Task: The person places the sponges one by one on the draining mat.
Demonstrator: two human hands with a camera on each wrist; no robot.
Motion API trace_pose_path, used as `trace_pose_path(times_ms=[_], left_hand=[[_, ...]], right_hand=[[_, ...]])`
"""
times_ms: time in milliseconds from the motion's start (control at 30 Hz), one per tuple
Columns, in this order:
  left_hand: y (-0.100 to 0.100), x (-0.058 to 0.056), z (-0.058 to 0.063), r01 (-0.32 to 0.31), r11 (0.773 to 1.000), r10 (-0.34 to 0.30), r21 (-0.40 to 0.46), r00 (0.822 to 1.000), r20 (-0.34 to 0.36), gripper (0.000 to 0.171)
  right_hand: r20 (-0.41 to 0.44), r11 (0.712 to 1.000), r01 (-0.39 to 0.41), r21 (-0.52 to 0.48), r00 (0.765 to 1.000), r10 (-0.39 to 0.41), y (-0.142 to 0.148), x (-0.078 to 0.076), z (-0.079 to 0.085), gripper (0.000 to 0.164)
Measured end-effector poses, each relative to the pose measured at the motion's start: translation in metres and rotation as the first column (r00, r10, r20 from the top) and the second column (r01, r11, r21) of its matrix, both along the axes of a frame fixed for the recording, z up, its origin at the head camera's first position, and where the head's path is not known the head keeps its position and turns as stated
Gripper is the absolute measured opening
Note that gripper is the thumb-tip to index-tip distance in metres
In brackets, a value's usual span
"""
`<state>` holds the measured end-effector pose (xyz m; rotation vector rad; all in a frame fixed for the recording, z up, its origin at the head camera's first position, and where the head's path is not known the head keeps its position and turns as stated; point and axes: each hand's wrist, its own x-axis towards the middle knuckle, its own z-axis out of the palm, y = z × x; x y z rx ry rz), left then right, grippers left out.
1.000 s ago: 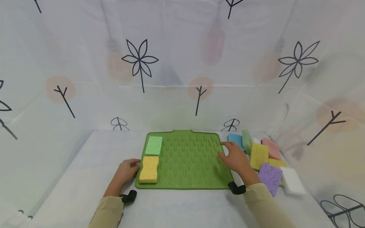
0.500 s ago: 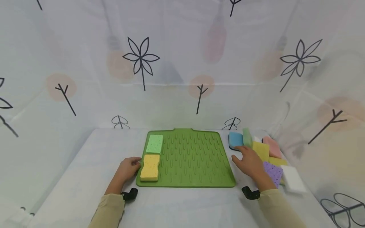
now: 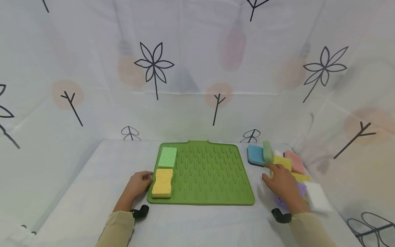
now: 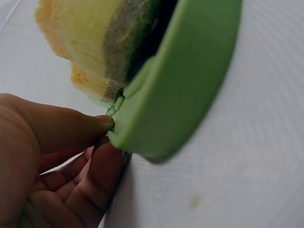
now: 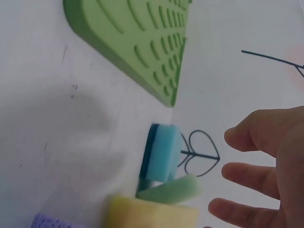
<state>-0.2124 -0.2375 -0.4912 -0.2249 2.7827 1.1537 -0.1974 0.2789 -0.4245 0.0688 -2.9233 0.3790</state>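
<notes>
My left hand is at the left edge of a green ridged silicone mat; in the left wrist view its thumb and forefinger pinch the mat's rim. On the mat's left side lie a light green sponge and, nearer me, a yellow sponge with a wavy outline. My right hand hovers over a pile of sponges right of the mat, its fingers spread and holding nothing. Closest to its fingertips are a blue sponge with a dark underside and a yellow sponge. The hand partly covers a purple sponge.
Also in the pile are a pale green sponge on edge, a pink sponge, another yellow sponge and a white sponge. A patterned white cloth rises behind the table and along both sides.
My right hand has moved from over the mat's right edge rightward to the sponge pile, uncovering the blue sponge. The left hand has stayed at the mat's left edge.
</notes>
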Motion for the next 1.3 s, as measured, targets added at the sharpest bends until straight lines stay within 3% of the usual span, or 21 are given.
trace_pose_path(times_ms=[233,700,933,1067,1300], left_hand=[[0.0,0.0,-0.001,-0.001,1.0,0.001,0.008,1.0,-0.003,0.04],[-0.001,0.0,0.001,0.018,1.0,-0.018,0.005,1.0,0.001,0.04],[0.0,-0.001,0.002,0.018,1.0,-0.018,0.005,1.0,-0.003,0.04],[0.0,-0.001,0.002,0.02,1.0,-0.019,0.012,1.0,-0.012,0.041],[0.0,-0.001,0.003,0.017,1.0,-0.017,0.011,1.0,-0.007,0.04]], right_hand=[[0.033,0.996,0.069,0.061,0.997,-0.071,0.012,0.006,-0.003,0.05],[0.153,0.985,0.159,0.072,0.974,-0.169,0.032,0.016,-0.006,0.059],[0.161,0.976,0.19,0.11,0.965,-0.206,0.036,0.017,-0.006,0.06],[0.184,0.967,0.227,0.115,0.952,-0.245,0.04,0.018,-0.007,0.06],[0.266,0.962,0.258,0.092,0.924,-0.273,0.047,0.021,-0.007,0.075]])
